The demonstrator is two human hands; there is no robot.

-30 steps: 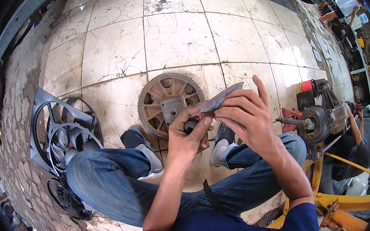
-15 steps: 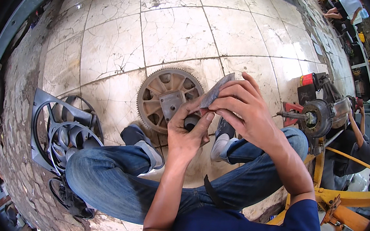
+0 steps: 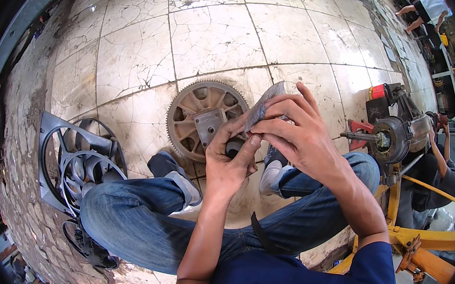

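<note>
In front of my knees my left hand (image 3: pixel 225 164) is closed around a small part with a dark round end (image 3: pixel 233 147); most of that part is hidden by the palm and fingers. My right hand (image 3: pixel 308 133) pinches a bent grey sheet that looks like sandpaper (image 3: pixel 264 106), with a reddish underside. Its lower edge lies against my left thumb and fingers. Beyond my left hand, a large toothed ring gear wheel (image 3: pixel 188 97) with spokes lies flat on the floor, and a square metal plate with holes (image 3: pixel 207 123) rests over its middle.
At the left are a grey fan shroud (image 3: pixel 48 152) and a black shoe (image 3: pixel 94 247). On the right stand a greasy hub with a shaft (image 3: pixel 389 140) and a yellow frame (image 3: pixel 431 239). Another person (image 3: pixel 438 173) is beyond it, and one more (image 3: pixel 429 11) is at the far right.
Both hands keep their grip, and the sandpaper has shifted slightly with my right fingers. The view has moved a little. The person at the far right has changed position.
</note>
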